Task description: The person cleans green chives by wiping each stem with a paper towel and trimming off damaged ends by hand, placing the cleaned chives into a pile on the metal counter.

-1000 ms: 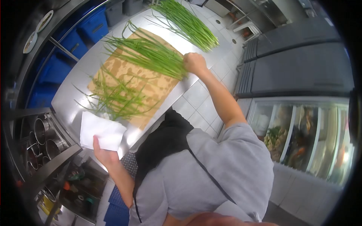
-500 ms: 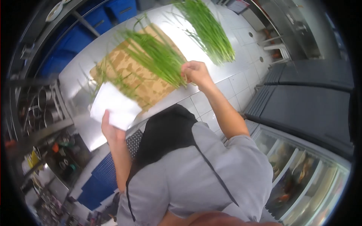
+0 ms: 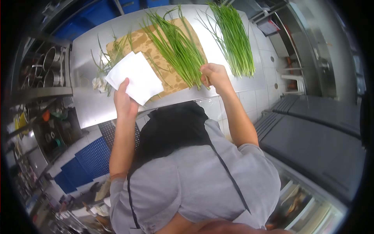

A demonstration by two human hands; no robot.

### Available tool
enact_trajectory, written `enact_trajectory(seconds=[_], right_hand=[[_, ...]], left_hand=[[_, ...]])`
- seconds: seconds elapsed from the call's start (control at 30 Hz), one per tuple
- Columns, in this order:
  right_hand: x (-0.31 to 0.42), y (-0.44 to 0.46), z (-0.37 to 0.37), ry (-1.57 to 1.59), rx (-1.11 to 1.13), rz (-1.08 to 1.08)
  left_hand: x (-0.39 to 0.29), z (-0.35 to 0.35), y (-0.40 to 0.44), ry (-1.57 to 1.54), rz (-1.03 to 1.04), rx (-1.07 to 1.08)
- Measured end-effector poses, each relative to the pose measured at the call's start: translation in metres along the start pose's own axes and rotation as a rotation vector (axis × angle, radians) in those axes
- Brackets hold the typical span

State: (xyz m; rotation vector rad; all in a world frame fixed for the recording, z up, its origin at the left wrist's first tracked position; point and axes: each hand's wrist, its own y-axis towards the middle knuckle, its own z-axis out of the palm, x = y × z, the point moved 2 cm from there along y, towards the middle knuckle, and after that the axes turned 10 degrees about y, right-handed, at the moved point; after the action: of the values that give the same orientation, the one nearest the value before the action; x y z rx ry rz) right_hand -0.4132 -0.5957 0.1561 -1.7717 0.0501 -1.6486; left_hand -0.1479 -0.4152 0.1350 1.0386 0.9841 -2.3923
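A folded white cloth or paper lies in my left hand, its thumb on top, above the near edge of the brown stained sheet. My right hand is closed in a pinch at the root ends of a long green bunch spread over that sheet; what its fingers hold is too small to make out. Loose green stalks lie at the sheet's left, partly behind the white cloth. A second green bunch rests on the metal table at the right.
A crumpled white scrap lies at the table's left. Shelves with metal pots stand further left, blue bins beyond the table. Grey closed cabinets are at the right, with a white stool behind them.
The view has turned, so the table now appears more level. My left hand has brought the white cloth over the sheet's near edge. My right hand stays at the bunch's root ends.
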Motion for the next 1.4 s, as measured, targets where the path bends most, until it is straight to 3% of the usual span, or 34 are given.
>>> enact_trajectory(seconds=[0.23,0.33,0.47,0.57,0.7,0.8,0.93,1.1,1.3,1.4], right_hand=[[0.045,-0.007,-0.016,0.155,0.121,-0.061],[0.062,0.001,-0.008,0.158,0.232,-0.116],[0.062,0.017,0.005,0.177,0.369,-0.140],[0.059,0.019,0.015,0.189,0.478,-0.148],[0.054,0.016,0.024,0.107,0.580,-0.137],[0.051,0.012,0.028,0.015,0.616,-0.124],[0.043,0.022,0.029,0.064,0.602,-0.104],[0.042,0.027,0.034,0.167,0.514,-0.004],[0.016,0.037,0.038,0.082,0.455,-0.199],[0.008,0.033,0.039,-0.076,0.466,-0.432]], left_hand=[[0.017,0.056,-0.005,0.097,0.079,-0.065],[0.023,0.088,-0.009,0.295,0.040,-0.066],[0.019,0.116,-0.018,0.797,-0.007,0.050],[0.023,0.126,-0.019,0.801,0.102,0.181],[0.027,0.133,-0.016,0.320,0.104,0.153],[0.032,0.131,-0.018,0.293,0.127,0.107],[0.049,0.124,-0.016,0.209,0.163,0.029],[0.072,0.109,-0.014,-0.064,0.050,-0.103],[0.069,0.084,-0.028,0.130,0.007,-0.095],[0.069,0.095,-0.034,0.182,-0.026,-0.084]])
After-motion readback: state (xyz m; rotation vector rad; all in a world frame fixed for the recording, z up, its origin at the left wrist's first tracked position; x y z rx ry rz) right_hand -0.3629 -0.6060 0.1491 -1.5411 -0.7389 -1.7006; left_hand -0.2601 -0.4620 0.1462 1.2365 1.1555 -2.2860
